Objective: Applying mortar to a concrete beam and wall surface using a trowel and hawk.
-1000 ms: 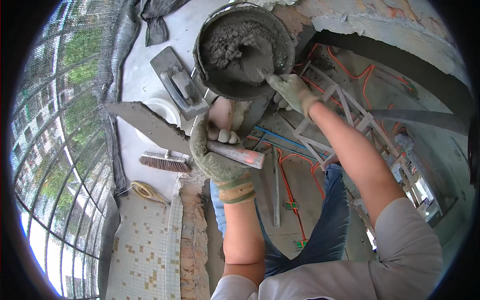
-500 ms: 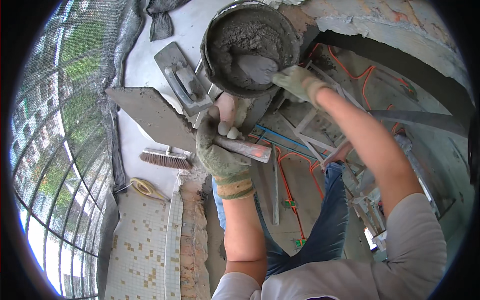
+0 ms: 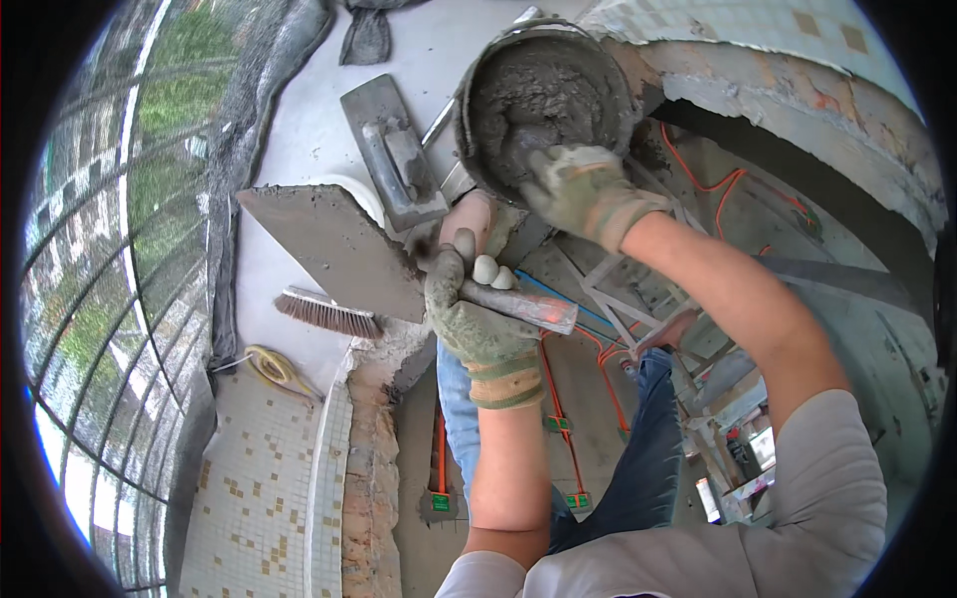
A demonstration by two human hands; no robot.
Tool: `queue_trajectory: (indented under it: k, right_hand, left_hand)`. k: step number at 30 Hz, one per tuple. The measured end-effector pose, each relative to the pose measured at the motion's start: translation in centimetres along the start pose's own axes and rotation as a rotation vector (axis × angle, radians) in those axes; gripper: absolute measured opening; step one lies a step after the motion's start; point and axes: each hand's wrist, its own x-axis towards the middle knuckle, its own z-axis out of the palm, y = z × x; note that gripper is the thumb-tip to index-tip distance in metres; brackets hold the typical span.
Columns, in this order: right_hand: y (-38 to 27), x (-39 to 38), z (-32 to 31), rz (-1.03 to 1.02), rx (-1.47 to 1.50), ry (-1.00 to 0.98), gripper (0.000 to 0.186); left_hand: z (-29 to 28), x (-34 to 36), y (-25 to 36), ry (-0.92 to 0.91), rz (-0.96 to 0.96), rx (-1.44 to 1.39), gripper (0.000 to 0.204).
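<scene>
My gloved left hand grips the stained handle of a mortar-covered hawk board, its flat plate tilted out to the left. My gloved right hand is in the mouth of a black bucket of wet grey mortar, gripping a trowel that is mostly hidden by glove and mortar. Beside the bucket lies a grey float with a handle on top. A brush with brown bristles lies below the board. My foot shows just above my left hand.
At left are a meshed barred window, a yellow coiled hose and a mosaic-tiled surface. Below me, metal framing stands among orange and blue conduits. A broken masonry edge curves along the upper right.
My right hand has moved deeper into the bucket, covering much of the trowel. My left hand and the board have shifted rightward in view, as have the bucket and float with the camera's movement.
</scene>
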Motion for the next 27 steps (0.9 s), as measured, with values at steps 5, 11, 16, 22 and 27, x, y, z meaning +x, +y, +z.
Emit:
queue_trajectory:
  k: [5, 11, 16, 22, 27]
  right_hand:
    - [-5.7, 6.9, 0.5, -0.223, 0.308, 0.150, 0.025]
    - [2.4, 19.0, -5.5, 0.028, -0.132, 0.047, 0.052]
    - [3.7, 18.1, -6.3, 0.056, -0.067, -0.232, 0.063]
    - [8.6, 16.4, -7.4, 0.174, 0.082, 0.008, 0.063]
    - [12.6, 18.3, -7.2, 0.291, 0.220, -0.023, 0.065]
  left_hand:
    - [0.1, 0.2, 1.0, 0.071, 0.124, 0.017, 0.018]
    - [0.5, 0.2, 2.2, 0.231, 0.074, -0.022, 0.021]
    - [0.2, 0.7, 2.7, 0.258, 0.041, -0.159, 0.016]
    - [1.6, 0.2, 2.4, 0.253, 0.026, -0.099, 0.013]
    - [2.5, 0.1, 1.8, 0.197, 0.012, -0.076, 0.013]
